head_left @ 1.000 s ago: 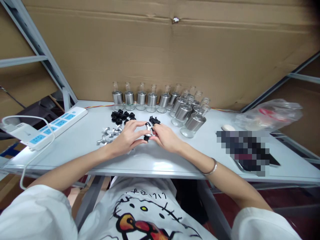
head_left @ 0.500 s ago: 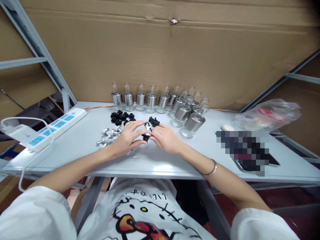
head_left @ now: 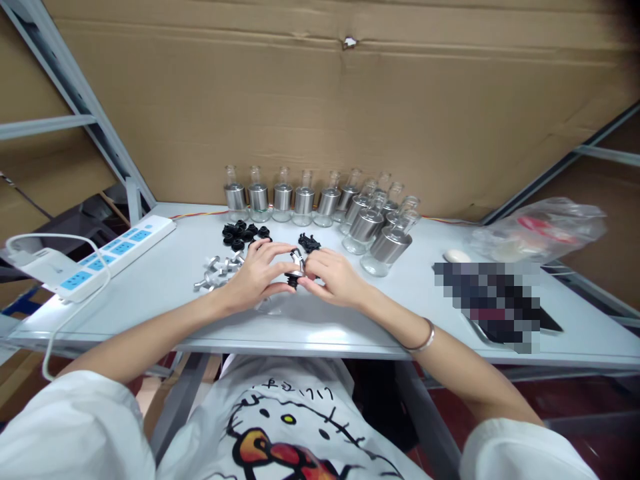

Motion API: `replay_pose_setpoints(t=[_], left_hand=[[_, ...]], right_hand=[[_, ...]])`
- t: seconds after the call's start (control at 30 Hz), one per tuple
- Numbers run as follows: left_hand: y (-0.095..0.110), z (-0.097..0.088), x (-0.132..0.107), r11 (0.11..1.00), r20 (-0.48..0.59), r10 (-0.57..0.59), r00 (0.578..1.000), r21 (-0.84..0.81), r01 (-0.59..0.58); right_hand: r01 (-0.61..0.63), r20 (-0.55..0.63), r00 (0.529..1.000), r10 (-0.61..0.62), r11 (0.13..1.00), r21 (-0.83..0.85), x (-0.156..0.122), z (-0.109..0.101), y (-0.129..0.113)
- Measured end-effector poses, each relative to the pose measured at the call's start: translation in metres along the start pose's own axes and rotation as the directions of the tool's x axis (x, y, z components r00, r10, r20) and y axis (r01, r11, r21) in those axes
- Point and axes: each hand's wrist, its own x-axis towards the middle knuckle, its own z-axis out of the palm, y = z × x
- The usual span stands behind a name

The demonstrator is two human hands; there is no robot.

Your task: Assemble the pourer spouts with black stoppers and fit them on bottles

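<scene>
A small silver-and-black pourer (head_left: 295, 275) sits between the person's two hands, above the front middle of the table (head_left: 320, 327), its ribbed black end pointing down. The left hand (head_left: 256, 277) has it in a narrow pinch, fingers along its upper part and thumb by the black base. The right hand (head_left: 336, 277) is curled close against the other side, fingertips bunched; whether it grips the pourer or merely touches it, I cannot tell (the fingers hide that spot).

Just beyond the hands lies a small heap of black clips (head_left: 309, 243). Farther left is a cluster of round black stoppers (head_left: 241, 234), and beside the left wrist a pile of silver spouts (head_left: 216, 272). Something clear and shiny shows under the left hand, too covered to name.

Behind all this, glass bottles (head_left: 305, 197) with metal-sleeved bodies stand in a row that thickens into a group on the right. A white power strip (head_left: 123, 250) lies at the left end. Toward the right end are a white oval object (head_left: 457, 256), a pixelated dark item (head_left: 487, 303) and a clear plastic bag (head_left: 543, 233). A cardboard wall (head_left: 300, 100) rises behind the bottles.
</scene>
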Motion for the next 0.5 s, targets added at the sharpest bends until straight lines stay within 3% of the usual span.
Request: replay_pose_setpoints(t=[0.23, 0.4, 0.5], left_hand=[[0.0028, -0.0051, 0.0018, 0.999, -0.033, -0.017, 0.999, 0.05, 0.018], [0.002, -0.0063, 0.001, 0.995, -0.037, 0.031, 0.999, 0.096, -0.027], [0.0002, -0.0063, 0.0016, 0.996, -0.019, -0.001, 1.0, 0.095, 0.003]], right_hand=[[-0.087, -0.069, 0.994, 0.085, 0.996, -0.027, -0.0009, -0.0021, 0.0011], [-0.132, 0.04, 0.991, 0.13, 0.99, 0.048, -0.0007, -0.0042, 0.0004], [-0.204, 0.059, 0.979, 0.197, 0.967, 0.154, 0.0, -0.0103, 0.0077]])
